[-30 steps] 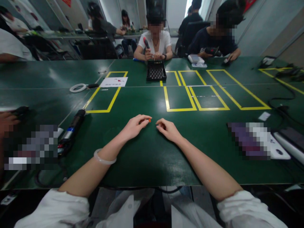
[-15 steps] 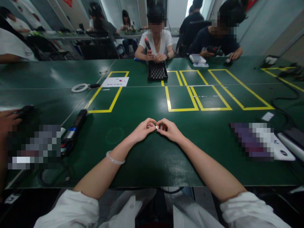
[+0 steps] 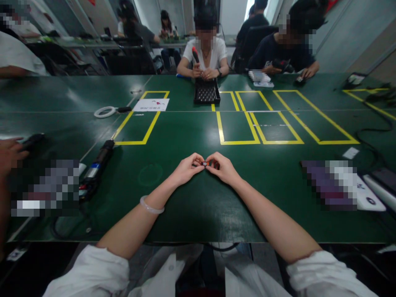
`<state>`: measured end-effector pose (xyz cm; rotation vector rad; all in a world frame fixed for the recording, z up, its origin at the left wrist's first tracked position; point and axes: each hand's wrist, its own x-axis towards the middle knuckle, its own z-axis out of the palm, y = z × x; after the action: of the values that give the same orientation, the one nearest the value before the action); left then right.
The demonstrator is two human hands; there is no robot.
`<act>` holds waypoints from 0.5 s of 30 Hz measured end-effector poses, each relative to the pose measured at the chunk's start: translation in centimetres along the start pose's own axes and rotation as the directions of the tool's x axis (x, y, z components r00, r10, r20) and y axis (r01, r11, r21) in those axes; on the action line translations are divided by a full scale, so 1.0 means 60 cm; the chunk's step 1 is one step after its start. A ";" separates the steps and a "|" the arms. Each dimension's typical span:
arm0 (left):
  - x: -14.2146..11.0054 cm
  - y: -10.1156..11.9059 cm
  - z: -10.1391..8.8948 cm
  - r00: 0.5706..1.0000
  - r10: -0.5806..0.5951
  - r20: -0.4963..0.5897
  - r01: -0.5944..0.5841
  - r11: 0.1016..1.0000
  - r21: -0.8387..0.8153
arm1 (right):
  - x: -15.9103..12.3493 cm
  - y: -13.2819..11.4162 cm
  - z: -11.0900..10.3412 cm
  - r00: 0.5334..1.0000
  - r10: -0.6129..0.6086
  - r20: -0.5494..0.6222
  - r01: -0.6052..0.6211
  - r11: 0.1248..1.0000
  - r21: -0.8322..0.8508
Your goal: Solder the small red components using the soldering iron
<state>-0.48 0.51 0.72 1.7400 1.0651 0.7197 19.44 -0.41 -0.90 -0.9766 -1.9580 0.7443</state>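
Above the green table (image 3: 192,198), my left hand (image 3: 189,168) and my right hand (image 3: 223,168) meet at the fingertips. Between them they pinch a small orange-and-black part with a pale metallic patch (image 3: 205,164). Its exact kind is too small to make out, and the fingers cover its ends. Both hands have thumb and forefinger closed on it, one from each side. A pale bangle (image 3: 151,206) circles my left wrist.
Yellow tape outlines (image 3: 239,142) mark the table beyond my hands. An electric screwdriver (image 3: 97,165) lies at left, a white phone-like object (image 3: 369,194) at right. Across the table, a person holds a red-handled tool (image 3: 195,54) over a black tray (image 3: 206,100).
My fingertips have shifted slightly, and more of the small part's orange and black body now shows between them. The camera view has moved a little.
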 end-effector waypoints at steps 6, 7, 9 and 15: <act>-0.002 0.004 -0.001 1.000 0.005 0.005 -0.005 1.000 0.028 | 0.002 -0.005 -0.003 0.998 0.054 -0.010 -0.053 0.997 0.059; -0.002 0.006 0.000 1.000 0.007 0.001 -0.007 0.999 0.045 | 0.003 -0.004 -0.003 0.997 0.082 -0.012 -0.081 0.993 0.088; -0.005 0.011 0.002 1.000 0.026 -0.014 -0.025 0.996 0.083 | 0.003 0.000 -0.002 0.990 0.140 -0.012 -0.136 0.977 0.163; -0.014 0.028 0.007 0.989 0.142 -0.040 -0.130 0.966 0.222 | 0.003 0.010 0.002 0.973 0.229 0.031 -0.226 0.918 0.325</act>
<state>0.05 -0.73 2.10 2.0079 1.1037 0.7625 19.48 0.00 -1.35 -1.0067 -1.6583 1.1550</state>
